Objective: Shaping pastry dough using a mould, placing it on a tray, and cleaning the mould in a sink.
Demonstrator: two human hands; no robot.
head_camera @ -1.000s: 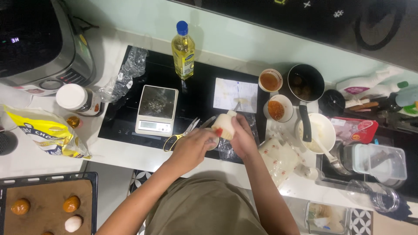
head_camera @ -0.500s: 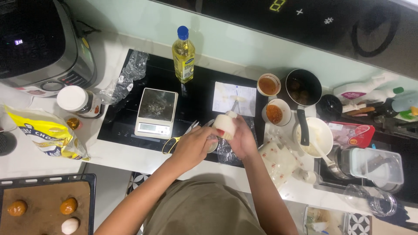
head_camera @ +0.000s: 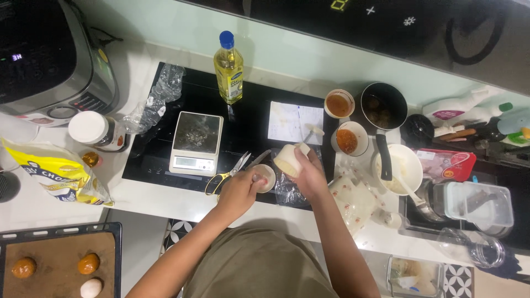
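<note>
My right hand (head_camera: 310, 175) is shut on a white cylinder-shaped mould (head_camera: 288, 159), tilted over the black cooktop (head_camera: 165, 165). Just left of it, my left hand (head_camera: 240, 190) holds a small round pale piece (head_camera: 266, 176) between its fingertips. The two hands are close but apart. Yellow-handled scissors (head_camera: 226, 175) lie to the left of my left hand, beside a kitchen scale (head_camera: 196, 142). A crumpled sheet of clear plastic (head_camera: 288, 194) lies under my right hand.
Oil bottle (head_camera: 228, 67), paper sheet (head_camera: 295, 122), two bowls of orange paste (head_camera: 346, 140), a black pot (head_camera: 383, 105) and a white bowl with a spoon (head_camera: 398, 168) stand behind and right. A baking tray (head_camera: 61, 259) with three balls sits bottom left, a yellow bag (head_camera: 52, 172) above it.
The hands were pressed together around the white mould. Now my left hand has drawn down and left with the small round piece, and the mould is tilted in my right hand.
</note>
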